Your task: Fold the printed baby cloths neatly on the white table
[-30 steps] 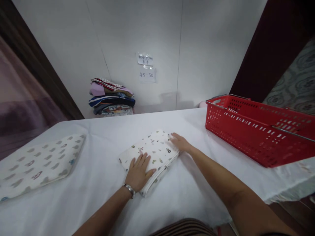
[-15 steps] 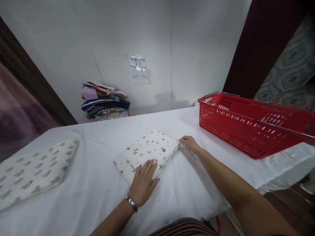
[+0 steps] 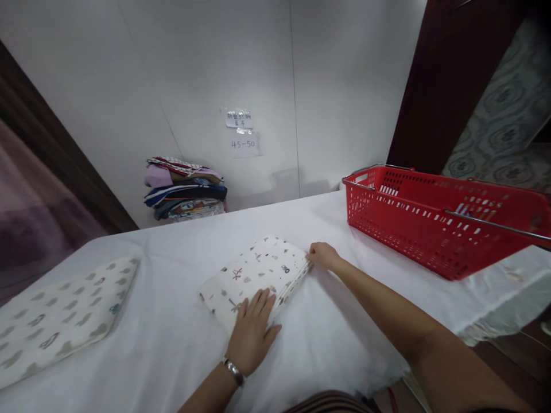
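A folded white cloth (image 3: 253, 269) with small printed figures lies at an angle in the middle of the table, its layered edge facing me and to the right. My left hand (image 3: 252, 330) rests flat on its near side, fingers stretched out. At the cloth's right corner, my right hand (image 3: 322, 255) is closed, thumb and fingers pinching the folded layers. Over on the left lies a second folded white cloth (image 3: 73, 310) with grey blotches and a few red and blue figures; neither hand touches it.
A red plastic basket (image 3: 400, 229) with metal handles stands on the right of the white-covered table (image 3: 172, 344). Behind the table's far edge rises a stack of folded clothes (image 3: 187, 189). Two paper labels (image 3: 244, 143) are stuck to the wall.
My right hand has gone from lying spread on the cloth's right corner to pinching that corner. My left hand has slid slightly nearer to me and right along the cloth. The view has shifted a little.
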Demonstrator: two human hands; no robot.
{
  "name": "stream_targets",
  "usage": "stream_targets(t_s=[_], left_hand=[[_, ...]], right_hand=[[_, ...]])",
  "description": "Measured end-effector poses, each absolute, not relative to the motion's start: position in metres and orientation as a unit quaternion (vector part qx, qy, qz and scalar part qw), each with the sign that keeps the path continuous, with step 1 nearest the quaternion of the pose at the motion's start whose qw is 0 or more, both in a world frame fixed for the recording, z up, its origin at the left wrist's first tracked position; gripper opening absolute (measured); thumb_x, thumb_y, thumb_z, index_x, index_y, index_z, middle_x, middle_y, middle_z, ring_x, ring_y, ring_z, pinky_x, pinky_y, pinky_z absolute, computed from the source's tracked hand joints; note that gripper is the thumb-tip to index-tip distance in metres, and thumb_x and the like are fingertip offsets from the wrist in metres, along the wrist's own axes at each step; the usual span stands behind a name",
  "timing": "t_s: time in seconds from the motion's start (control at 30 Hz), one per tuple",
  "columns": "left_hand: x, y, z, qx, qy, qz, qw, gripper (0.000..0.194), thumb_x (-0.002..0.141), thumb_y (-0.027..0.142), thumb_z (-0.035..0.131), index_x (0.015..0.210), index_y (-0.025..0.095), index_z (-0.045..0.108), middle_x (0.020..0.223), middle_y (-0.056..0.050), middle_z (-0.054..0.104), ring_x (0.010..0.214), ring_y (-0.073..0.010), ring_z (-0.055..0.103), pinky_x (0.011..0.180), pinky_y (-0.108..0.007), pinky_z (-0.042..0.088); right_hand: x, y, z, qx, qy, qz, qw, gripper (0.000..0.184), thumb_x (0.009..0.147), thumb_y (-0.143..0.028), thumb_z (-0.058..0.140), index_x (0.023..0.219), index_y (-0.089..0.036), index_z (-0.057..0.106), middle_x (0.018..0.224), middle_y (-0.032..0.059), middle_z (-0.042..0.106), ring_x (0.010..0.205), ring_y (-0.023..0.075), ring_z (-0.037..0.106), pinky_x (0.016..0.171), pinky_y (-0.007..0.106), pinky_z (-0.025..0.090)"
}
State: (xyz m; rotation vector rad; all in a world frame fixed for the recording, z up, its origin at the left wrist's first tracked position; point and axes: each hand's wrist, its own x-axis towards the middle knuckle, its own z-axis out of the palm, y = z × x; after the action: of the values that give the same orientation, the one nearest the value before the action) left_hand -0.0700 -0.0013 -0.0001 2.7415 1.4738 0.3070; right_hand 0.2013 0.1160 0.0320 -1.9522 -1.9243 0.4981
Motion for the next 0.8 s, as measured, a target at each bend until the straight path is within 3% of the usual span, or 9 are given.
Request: stream_targets(t_s=[0.2,0.47,0.8], left_hand=[[-0.071,-0.001,-0.002,0.875,0.474,0.100,0.003,0.059,0.081,0.037,0.045,0.136,0.024,0.028,0.142,-0.005,0.029,0.131,-0.0252,0.023,0.106,-0.049,0.021],[-0.071,-0.002,-0.003,0.876,0.471,0.101,-0.002,0.059,0.082,0.038,0.044,0.137,0.024,0.028,0.143,-0.004,0.028,0.131,-0.0250,0.023,0.106,-0.049,0.019],[-0.070,-0.002,-0.007,0.880,0.462,0.104,-0.040,0.059,0.083,0.038,0.042,0.137,0.020,0.028,0.142,-0.006,0.029,0.130,-0.0255,0.024,0.105,-0.049,0.021]], right_hand=[[0.199,0.114,0.039,-0.678,-0.695,0.155,0.181,0.008,0.073,-0.019,0.055,0.072,-0.019,0.063,0.083,0.0034,0.062,0.079,0.0166,0.053,0.061,0.023,0.033],[0.210,0.127,0.026,-0.713,-0.625,0.238,0.211,0.009,0.067,-0.019,0.058,0.071,-0.014,0.065,0.066,0.0013,0.061,0.061,0.0127,0.054,0.049,0.019,0.033],[0.209,0.124,0.017,-0.701,-0.583,0.347,0.220,0.010,0.072,-0.019,0.055,0.069,-0.012,0.061,0.048,-0.0030,0.049,0.042,0.0075,0.044,0.040,0.017,0.030]])
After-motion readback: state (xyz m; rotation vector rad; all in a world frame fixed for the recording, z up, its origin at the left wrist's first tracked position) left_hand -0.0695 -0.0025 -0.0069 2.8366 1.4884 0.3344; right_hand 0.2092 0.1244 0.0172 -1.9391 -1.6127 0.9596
